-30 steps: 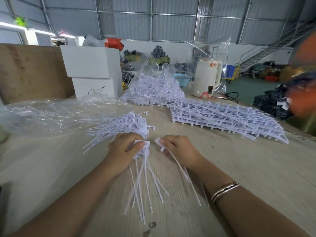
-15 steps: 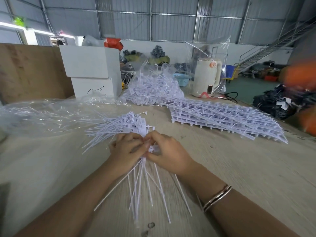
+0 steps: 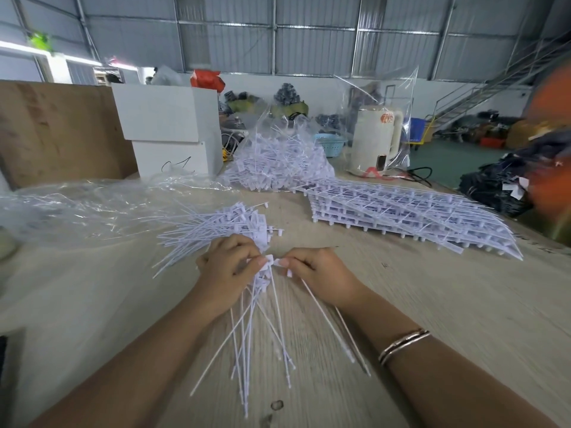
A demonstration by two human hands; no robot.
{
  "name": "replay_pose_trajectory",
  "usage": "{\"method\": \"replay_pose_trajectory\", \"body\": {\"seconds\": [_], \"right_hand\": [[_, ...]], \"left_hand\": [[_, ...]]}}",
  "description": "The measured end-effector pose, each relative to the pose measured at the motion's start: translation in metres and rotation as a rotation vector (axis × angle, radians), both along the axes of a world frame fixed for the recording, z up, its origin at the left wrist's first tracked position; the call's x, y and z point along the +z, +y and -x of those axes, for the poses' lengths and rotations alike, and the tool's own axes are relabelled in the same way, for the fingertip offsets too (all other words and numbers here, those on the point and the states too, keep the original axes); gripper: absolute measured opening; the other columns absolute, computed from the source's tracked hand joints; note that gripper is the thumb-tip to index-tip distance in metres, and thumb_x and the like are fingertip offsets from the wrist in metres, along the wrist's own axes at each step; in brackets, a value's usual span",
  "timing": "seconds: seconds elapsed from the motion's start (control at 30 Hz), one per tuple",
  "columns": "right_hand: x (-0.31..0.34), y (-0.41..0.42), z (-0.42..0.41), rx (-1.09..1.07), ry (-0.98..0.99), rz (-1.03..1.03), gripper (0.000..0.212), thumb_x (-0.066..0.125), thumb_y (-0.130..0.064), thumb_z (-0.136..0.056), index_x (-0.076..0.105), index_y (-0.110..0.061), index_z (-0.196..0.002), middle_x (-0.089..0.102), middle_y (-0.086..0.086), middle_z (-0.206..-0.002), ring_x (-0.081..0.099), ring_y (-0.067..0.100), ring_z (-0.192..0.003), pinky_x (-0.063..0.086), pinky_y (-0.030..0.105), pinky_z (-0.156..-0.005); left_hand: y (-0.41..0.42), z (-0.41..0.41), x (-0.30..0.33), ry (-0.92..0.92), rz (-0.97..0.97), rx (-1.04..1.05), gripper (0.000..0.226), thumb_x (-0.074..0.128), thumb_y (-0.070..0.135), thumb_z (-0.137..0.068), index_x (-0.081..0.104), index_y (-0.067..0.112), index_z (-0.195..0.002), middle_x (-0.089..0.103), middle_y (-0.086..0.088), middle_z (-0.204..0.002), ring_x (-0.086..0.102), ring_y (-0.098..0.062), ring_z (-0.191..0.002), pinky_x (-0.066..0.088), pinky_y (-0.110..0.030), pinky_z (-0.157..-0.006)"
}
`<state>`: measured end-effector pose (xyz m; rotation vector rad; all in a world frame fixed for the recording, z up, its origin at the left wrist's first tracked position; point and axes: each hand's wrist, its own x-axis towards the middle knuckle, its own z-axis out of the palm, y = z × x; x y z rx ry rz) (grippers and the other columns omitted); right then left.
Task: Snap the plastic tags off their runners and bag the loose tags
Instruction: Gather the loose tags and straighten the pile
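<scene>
My left hand (image 3: pixel 227 268) grips a bunch of tags (image 3: pixel 262 316) by their heads, tails trailing toward me over the tabletop (image 3: pixel 417 304). Just right, my right hand (image 3: pixel 318 273) pinches another tag (image 3: pixel 324 316), its head pointing left at the bunch.

Bare wooden tabletop (image 3: pixel 432 304) open right of right hand (image 3: pixel 318 274). Left of left hand (image 3: pixel 225 270), bare strip, then crumpled clear plastic bag (image 3: pixel 77 208) blocks far-left. Loose tag pile (image 3: pixel 222 227) touches left hand's far side. Stacked runner sheets (image 3: pixel 401 214) bar far-right reach. Bagged tag heap (image 3: pixel 278 162), white boxes (image 3: pixel 167 131), kettle (image 3: pixel 375 140) line far edge. Fanned tag tails (image 3: pixel 256 335) cover gap between forearms.
</scene>
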<state>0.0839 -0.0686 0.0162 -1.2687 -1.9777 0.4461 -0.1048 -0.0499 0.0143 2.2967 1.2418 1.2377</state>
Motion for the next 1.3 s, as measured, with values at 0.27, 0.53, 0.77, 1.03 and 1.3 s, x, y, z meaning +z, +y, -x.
{"method": "replay_pose_trajectory", "body": {"seconds": [0.27, 0.53, 0.77, 1.03, 1.3], "right_hand": [[0.007, -0.002, -0.03, -0.183, 0.137, 0.005, 0.008, 0.066, -0.028, -0.086, 0.064, -0.023, -0.091, 0.064, -0.012, -0.086, 0.056, -0.002, -0.073, 0.044, 0.012, -0.068], [0.006, -0.009, 0.029, 0.085, 0.035, -0.078, 0.037, 0.071, -0.015, -0.081, 0.053, -0.013, -0.113, 0.061, 0.003, -0.101, 0.057, 0.015, -0.094, 0.047, 0.03, -0.083], [0.003, -0.01, 0.007, 0.102, 0.163, -0.053, 0.021, 0.068, -0.008, -0.084, 0.06, -0.016, -0.101, 0.062, 0.001, -0.095, 0.057, 0.01, -0.083, 0.045, 0.018, -0.075], [-0.001, -0.001, 0.007, 0.057, 0.024, -0.149, 0.013, 0.064, -0.018, -0.089, 0.072, -0.011, -0.096, 0.062, -0.016, -0.081, 0.054, -0.012, -0.069, 0.038, 0.007, -0.068], [-0.001, 0.003, -0.002, -0.12, 0.189, -0.144, 0.016, 0.066, -0.019, -0.086, 0.069, -0.016, -0.102, 0.056, -0.012, -0.088, 0.05, -0.01, -0.067, 0.037, 0.007, -0.065]], "left_hand": [[0.014, 0.003, -0.011, 0.031, 0.072, 0.173, 0.014, 0.056, 0.034, -0.092, 0.066, 0.025, -0.088, 0.052, 0.014, -0.103, 0.041, -0.019, -0.113, 0.026, -0.04, -0.099], [0.004, -0.004, -0.004, -0.092, 0.218, 0.047, 0.027, 0.035, 0.062, -0.081, 0.057, 0.049, -0.076, 0.051, 0.026, -0.093, 0.037, -0.004, -0.108, 0.019, -0.029, -0.094], [0.011, 0.004, -0.006, -0.019, 0.149, 0.066, 0.034, 0.053, 0.036, -0.093, 0.072, 0.009, -0.087, 0.056, 0.016, -0.092, 0.041, -0.017, -0.107, 0.029, -0.046, -0.1], [0.001, 0.003, -0.001, 0.008, 0.045, -0.002, 0.049, 0.042, 0.065, -0.067, 0.058, 0.019, -0.076, 0.058, 0.011, -0.085, 0.043, -0.013, -0.097, 0.035, -0.047, -0.092], [0.011, 0.001, -0.006, -0.039, 0.081, 0.15, 0.018, 0.065, 0.039, -0.084, 0.059, 0.022, -0.089, 0.057, 0.011, -0.096, 0.046, -0.015, -0.107, 0.031, -0.045, -0.099]]}}
